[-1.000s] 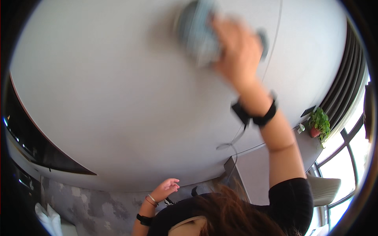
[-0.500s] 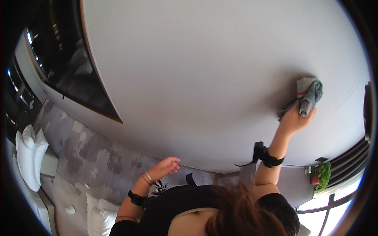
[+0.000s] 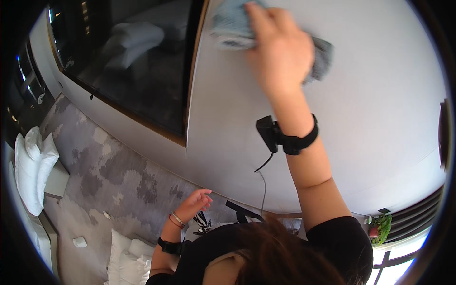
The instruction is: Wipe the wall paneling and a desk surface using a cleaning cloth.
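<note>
My right hand (image 3: pixel 284 56), somewhat blurred, grips a bunched grey-blue cloth (image 3: pixel 232 27) against the pale wall (image 3: pixel 361 114), high up and close to the frame of a dark wall screen (image 3: pixel 137 52). Part of the cloth sticks out on the hand's far right side. A black band with a small device (image 3: pixel 290 137) circles my right wrist, and a cord hangs from it. Low in front of my body, my left hand (image 3: pixel 194 203) hovers empty with its fingers loosely curled and apart. A bracelet and a black strap are on that arm.
White pillows (image 3: pixel 34 171) lie on furniture at the left, with more white pillows (image 3: pixel 128 256) at lower left. Patterned grey carpet (image 3: pixel 114 156) runs along the wall's foot. A potted plant (image 3: pixel 381 229) stands by dark curtains (image 3: pixel 418 213) and a window at lower right.
My right hand has swept the cloth up and left across the wall, from the right side to beside the screen. My left hand has barely moved. The view has shifted slightly.
</note>
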A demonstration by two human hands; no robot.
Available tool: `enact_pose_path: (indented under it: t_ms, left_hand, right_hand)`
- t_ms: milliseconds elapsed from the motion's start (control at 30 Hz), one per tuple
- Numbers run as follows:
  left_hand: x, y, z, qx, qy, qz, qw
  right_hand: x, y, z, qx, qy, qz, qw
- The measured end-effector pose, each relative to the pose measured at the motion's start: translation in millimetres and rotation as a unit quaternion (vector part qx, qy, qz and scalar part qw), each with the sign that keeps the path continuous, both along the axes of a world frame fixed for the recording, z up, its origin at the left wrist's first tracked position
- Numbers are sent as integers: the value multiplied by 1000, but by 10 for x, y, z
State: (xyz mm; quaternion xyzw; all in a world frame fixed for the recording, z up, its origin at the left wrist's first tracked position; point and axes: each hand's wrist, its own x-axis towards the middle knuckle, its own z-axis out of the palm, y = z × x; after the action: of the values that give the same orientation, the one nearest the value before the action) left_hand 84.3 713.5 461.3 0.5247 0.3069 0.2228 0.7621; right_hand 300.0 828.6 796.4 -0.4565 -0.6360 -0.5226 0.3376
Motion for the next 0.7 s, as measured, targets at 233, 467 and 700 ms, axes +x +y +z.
enact_pose_path:
  t_ms: [233,467,700]
  left_hand:
    - [-158,137,-395,-33,-22,3,999]
    - [-158,135,-718,-19,-64,-18,998]
    - [-399,200,-522,-30,-44,-20,998]
  right_hand:
    - [-420,344,-1590,-211,-166,33,963]
    - [-169,167,-2812,-453,-332,76,824]
    - [576,-609,-1040,-411,-224,-81,880]
